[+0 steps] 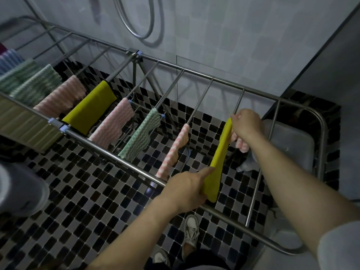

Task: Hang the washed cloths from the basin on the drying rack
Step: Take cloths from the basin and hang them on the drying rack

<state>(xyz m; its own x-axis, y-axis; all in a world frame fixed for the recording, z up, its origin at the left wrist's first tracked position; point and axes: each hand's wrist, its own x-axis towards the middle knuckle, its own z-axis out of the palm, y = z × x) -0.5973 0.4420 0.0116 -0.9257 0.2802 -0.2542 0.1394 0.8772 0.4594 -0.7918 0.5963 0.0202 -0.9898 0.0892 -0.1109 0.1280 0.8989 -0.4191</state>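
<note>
A yellow cloth [219,152] hangs over a bar of the steel drying rack [196,72]. My left hand [187,189] grips its near lower end by the rack's front rail. My right hand [246,125] pinches its far upper end on the bar. Other cloths hang on the bars to the left: a pink striped one [174,151], a green wavy one [141,136], another pink one [115,125], a second yellow one [91,107], and several more pink, green and blue. The grey basin [292,143] stands on the floor under the rack's right end, with a pale cloth [248,165] at its edge.
The floor is black, grey and white mosaic tile [78,191]. My shoes [191,229] stand below the front rail. A shower hose [136,18] loops on the tiled wall behind. Two rack bars to the right carry nothing. A pale object [21,190] sits at the left edge.
</note>
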